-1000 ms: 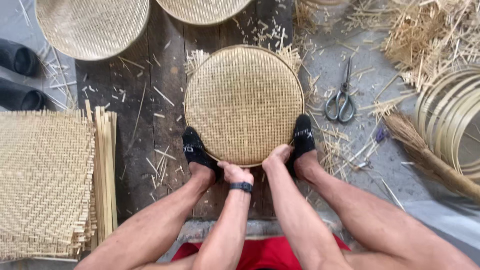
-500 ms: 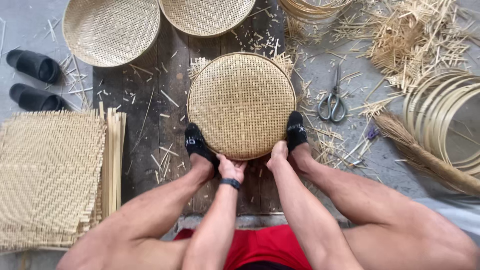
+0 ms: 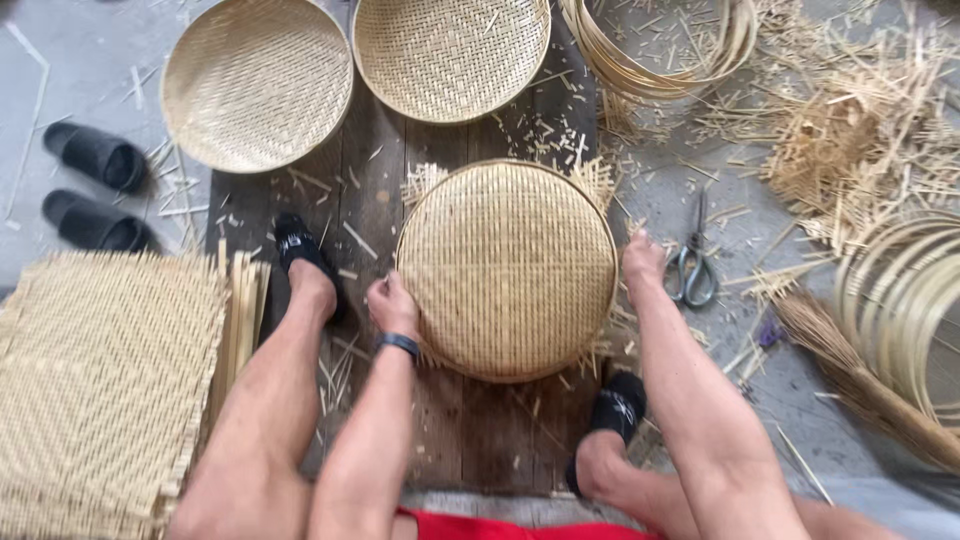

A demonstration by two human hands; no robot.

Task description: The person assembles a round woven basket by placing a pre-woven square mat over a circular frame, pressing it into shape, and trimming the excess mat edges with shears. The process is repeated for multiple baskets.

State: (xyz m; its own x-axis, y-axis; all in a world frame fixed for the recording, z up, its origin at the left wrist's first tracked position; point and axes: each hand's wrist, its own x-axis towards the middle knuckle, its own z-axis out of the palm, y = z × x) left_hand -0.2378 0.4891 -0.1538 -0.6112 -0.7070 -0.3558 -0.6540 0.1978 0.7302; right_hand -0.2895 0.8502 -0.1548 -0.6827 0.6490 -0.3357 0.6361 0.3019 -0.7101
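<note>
A round woven bamboo tray [image 3: 508, 268] lies upside down on dark wooden boards [image 3: 470, 440], with loose strip ends sticking out around its rim. My left hand [image 3: 392, 303] grips its left edge; a dark band sits on that wrist. My right hand [image 3: 641, 257] presses against its right edge. My feet in black slippers rest on the boards, the left foot [image 3: 305, 262] beside the left hand, the right foot [image 3: 610, 420] below the tray.
Two finished woven trays [image 3: 258, 82] [image 3: 450, 55] lie at the top. Flat woven mats [image 3: 105, 385] are stacked at left, near a pair of black slippers [image 3: 95, 190]. Scissors [image 3: 693, 262], a broom [image 3: 860, 385], bamboo hoops [image 3: 900, 300] and scraps lie at right.
My hands have moved from the tray's near edge out to its left and right sides. My feet have left the rim, the right one drawn back toward me.
</note>
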